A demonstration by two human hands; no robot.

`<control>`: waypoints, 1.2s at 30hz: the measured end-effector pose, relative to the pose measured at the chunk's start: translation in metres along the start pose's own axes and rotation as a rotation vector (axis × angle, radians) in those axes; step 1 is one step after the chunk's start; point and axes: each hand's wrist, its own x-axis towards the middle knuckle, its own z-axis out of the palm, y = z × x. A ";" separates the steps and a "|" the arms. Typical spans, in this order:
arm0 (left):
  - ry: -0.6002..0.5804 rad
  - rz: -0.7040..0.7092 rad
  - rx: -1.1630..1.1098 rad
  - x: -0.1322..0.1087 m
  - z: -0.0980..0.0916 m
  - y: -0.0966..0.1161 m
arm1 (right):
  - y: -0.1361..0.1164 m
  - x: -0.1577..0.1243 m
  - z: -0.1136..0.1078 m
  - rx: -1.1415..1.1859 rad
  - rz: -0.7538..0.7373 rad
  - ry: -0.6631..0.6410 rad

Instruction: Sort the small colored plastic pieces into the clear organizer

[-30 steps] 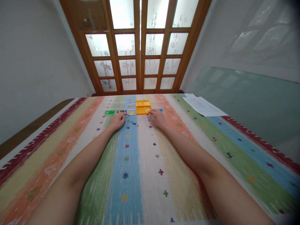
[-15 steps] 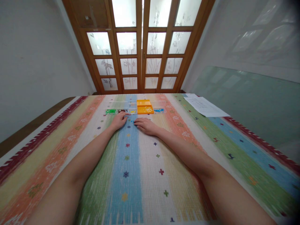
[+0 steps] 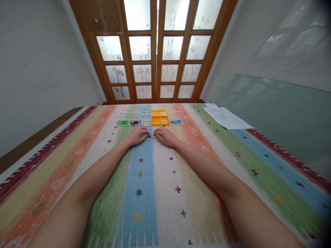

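Observation:
Both my arms reach far out over a striped, many-coloured tablecloth (image 3: pixel 155 193). My left hand (image 3: pixel 138 134) lies palm down on the blue stripe, fingers slightly curved and resting on the cloth. My right hand (image 3: pixel 164 135) lies palm down just to its right, fingers stretched toward the left hand. A few tiny loose beads (image 3: pixel 149 136) lie in the narrow gap between the fingertips. Just beyond the hands stand an orange tray (image 3: pixel 159 113) with pale pieces in it and small clear boxes of green beads (image 3: pixel 122 122), dark beads (image 3: pixel 134 122), yellow beads (image 3: pixel 146 122) and blue beads (image 3: pixel 175 121).
A printed sheet of paper (image 3: pixel 224 117) lies at the table's far right. Behind the table are wooden doors with frosted glass panes (image 3: pixel 155 69). A white wall stands on the left, and a glass sheet (image 3: pixel 271 110) leans against the right wall.
My right hand has come left from beside the orange tray to the middle. My left hand has slid right, so the two hands now nearly meet over the loose beads.

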 end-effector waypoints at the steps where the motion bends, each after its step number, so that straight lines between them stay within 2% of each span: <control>1: -0.014 0.013 0.007 0.000 -0.001 0.004 | 0.000 0.000 0.000 -0.003 0.004 0.003; 5: -0.051 0.030 0.023 0.000 -0.003 0.011 | -0.002 0.001 0.000 -0.017 0.014 0.008; 16: -0.026 0.057 -0.054 0.001 -0.002 0.003 | -0.003 0.001 0.001 -0.049 -0.003 -0.001; 19: 0.038 -0.016 -0.145 0.001 -0.001 -0.006 | -0.005 0.002 0.000 -0.037 -0.015 -0.013; 24: 0.267 -0.264 -0.274 -0.003 0.000 -0.033 | -0.014 0.004 0.002 -0.012 -0.085 -0.084; 28: 0.390 -0.371 -0.332 -0.006 0.003 -0.051 | -0.019 0.006 0.010 -0.009 -0.101 -0.153; 31: 0.436 -0.403 -0.332 -0.006 0.006 -0.060 | -0.020 0.007 0.011 -0.004 -0.106 -0.168; 36: 0.414 -0.383 -0.328 -0.007 0.009 -0.066 | -0.022 0.008 0.006 -0.023 -0.089 -0.170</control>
